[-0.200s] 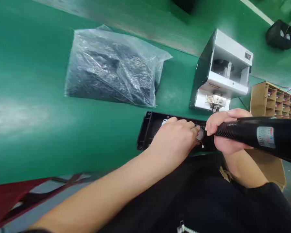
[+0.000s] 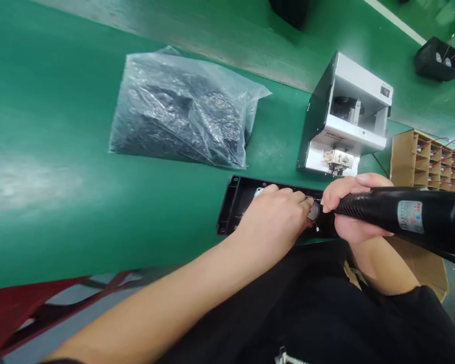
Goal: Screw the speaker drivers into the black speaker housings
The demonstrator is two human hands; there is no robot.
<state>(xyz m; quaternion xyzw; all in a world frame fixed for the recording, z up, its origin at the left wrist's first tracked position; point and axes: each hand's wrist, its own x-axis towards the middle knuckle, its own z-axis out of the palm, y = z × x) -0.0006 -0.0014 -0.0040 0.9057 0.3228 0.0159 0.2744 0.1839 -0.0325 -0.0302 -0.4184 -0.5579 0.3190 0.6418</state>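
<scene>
- Case [image 2: 245, 194]: black, shallow and oblong, on the green bench [image 2: 60, 121] at the near edge, just in front of the person's dark clothing.
- Left hand [image 2: 275, 212]: laid over the middle of the case, fingers curled down inside; whether they grip anything cannot be told, the palm being turned away.
- Disc [image 2: 314, 211]: round and silvery, in the case beside the left fingertips; a small white connector [image 2: 317, 229] lies just below it.
- Right hand [image 2: 358, 205]: closed around the ribbed end of the screwdriver [image 2: 387, 210], a black tool bearing a pale label. Its tip is hidden behind the fingers, at the right part of the case.
- Machine [image 2: 343, 129]: silver and black, with a switch [image 2: 385, 91], beyond the right hand.
- Bag [image 2: 182, 114]: clear plastic with dark contents, beyond the case and to its left.
- Box [image 2: 403, 156]: cardboard, divided into cells with red wires, right of the machine.
</scene>
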